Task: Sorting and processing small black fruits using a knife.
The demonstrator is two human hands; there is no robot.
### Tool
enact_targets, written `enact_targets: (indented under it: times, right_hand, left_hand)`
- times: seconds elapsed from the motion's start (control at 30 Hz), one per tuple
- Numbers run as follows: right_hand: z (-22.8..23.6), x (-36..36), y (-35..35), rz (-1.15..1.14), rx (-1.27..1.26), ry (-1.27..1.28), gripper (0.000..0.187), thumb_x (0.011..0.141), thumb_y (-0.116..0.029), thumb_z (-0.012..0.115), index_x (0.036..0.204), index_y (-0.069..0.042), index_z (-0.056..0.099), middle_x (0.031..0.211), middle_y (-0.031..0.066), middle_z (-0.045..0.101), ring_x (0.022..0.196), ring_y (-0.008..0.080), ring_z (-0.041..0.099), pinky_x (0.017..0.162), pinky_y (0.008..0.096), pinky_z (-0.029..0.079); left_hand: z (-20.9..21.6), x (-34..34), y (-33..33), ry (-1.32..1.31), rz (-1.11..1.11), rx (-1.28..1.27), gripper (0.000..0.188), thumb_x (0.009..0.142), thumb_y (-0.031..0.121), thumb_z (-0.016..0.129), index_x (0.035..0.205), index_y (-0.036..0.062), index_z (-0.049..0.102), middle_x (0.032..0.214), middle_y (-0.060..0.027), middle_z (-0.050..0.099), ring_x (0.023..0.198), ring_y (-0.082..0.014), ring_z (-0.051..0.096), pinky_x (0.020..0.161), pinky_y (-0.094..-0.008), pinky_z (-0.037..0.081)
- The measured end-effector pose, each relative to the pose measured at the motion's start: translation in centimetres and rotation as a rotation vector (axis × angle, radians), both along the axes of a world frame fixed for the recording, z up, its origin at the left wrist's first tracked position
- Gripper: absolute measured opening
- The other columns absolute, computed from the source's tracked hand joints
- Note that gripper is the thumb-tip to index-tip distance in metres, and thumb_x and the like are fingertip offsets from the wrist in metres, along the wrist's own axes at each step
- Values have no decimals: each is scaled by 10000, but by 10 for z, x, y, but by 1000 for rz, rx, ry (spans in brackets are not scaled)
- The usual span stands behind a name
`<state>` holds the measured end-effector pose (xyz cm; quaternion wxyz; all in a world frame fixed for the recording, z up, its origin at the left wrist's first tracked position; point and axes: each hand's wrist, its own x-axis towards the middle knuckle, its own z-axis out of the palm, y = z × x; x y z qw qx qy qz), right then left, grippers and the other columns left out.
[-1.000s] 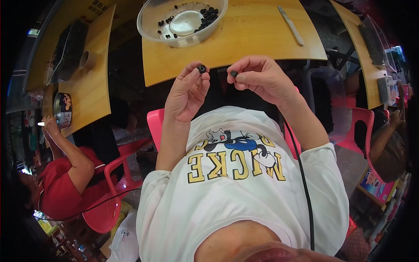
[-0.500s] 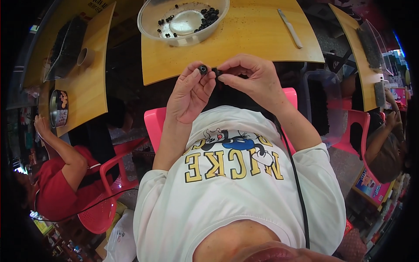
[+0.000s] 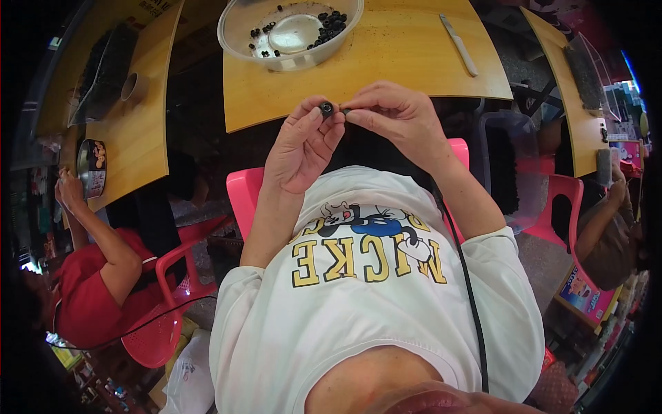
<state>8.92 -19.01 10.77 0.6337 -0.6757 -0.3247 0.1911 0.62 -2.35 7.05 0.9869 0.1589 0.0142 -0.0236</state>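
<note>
Both my hands are raised side by side over the near edge of the table. My left hand pinches a small black cylindrical part between thumb and fingers, its round hollow end showing. Close by on the right, my right hand closes thumb and forefinger on a tiny dark piece, mostly covered by the fingertips. A narrow gap separates the two sets of fingertips. Beyond them stands a clear plastic bowl with several loose black parts inside, heaped mainly along its right side.
A grey knife-like tool lies at the right of the wooden table, which has dark crumbs on it. A clear bin of black material is below on the right. Co-workers sit at tables left and right; a round tin stands left.
The black part in my left hand has shifted slightly right. My right fingertips have moved up a little, covering more of the dark piece. The left co-worker's hands have come together.
</note>
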Motion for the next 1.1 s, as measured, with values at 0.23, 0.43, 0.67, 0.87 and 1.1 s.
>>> enact_targets:
  times: [0.23, 0.43, 0.67, 0.87, 1.1]
  right_hand:
    - [4, 7, -1, -13, 158, 301, 144, 800, 11, 622, 939, 36, 646, 848, 74, 647, 674, 68, 546, 602, 171, 430]
    - [2, 7, 4, 12, 226, 285, 136, 797, 18, 625, 930, 20, 653, 909, 91, 636, 739, 102, 552, 636, 188, 429]
    - [-7, 8, 7, 18, 222, 179, 143, 774, 27, 645, 916, 13, 657, 964, 72, 554, 909, 121, 535, 794, 217, 433]
    - [-7, 5, 8, 23, 179, 174, 134, 775, 26, 646, 909, 20, 653, 959, 70, 553, 883, 119, 547, 787, 215, 455]
    - [-11, 6, 4, -28, 72, 23, 138, 773, 26, 653, 911, 23, 645, 961, 70, 547, 853, 107, 556, 767, 200, 466]
  left_hand:
    - [0, 1, -3, 81, -23, -29, 165, 875, 37, 538, 1036, 15, 559, 956, -124, 618, 882, -199, 624, 788, -282, 545]
    - [0, 2, -4, 176, -55, -8, 161, 865, 53, 562, 1021, 12, 558, 943, -117, 620, 849, -188, 627, 738, -271, 556]
    - [5, 1, -7, 216, -43, 20, 157, 852, 45, 580, 1004, 11, 558, 914, -118, 620, 813, -179, 633, 718, -267, 562]
    - [2, 1, -7, 215, -33, 36, 163, 845, 40, 589, 1004, 10, 563, 913, -109, 623, 826, -180, 637, 740, -268, 558]
    - [-5, 2, -7, 169, -37, 36, 204, 877, 27, 530, 1076, -13, 511, 959, -108, 610, 851, -164, 627, 791, -253, 542]
